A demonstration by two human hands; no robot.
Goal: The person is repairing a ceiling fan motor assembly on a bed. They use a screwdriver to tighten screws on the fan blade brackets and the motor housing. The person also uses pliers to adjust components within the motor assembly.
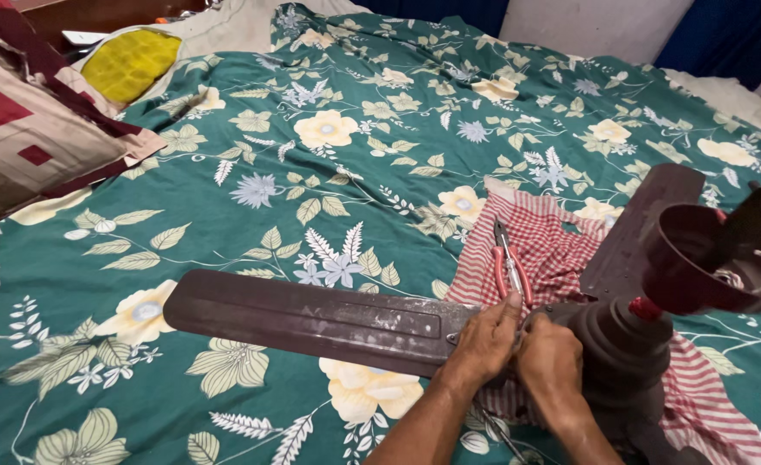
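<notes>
Pressing together, both hands' fingers [505, 314] pinch the fan blade [312, 320] root edge.

Both hands are down at the root of the long brown fan blade [312, 320], left hand [484, 342] and right hand [550, 360] pressed close together where it meets the fan motor [623, 349]. Red-handled pliers [510, 267] lie just above on a red checked cloth [553, 241]. All of it rests on the bed [355, 155] with its green floral sheet.
</notes>
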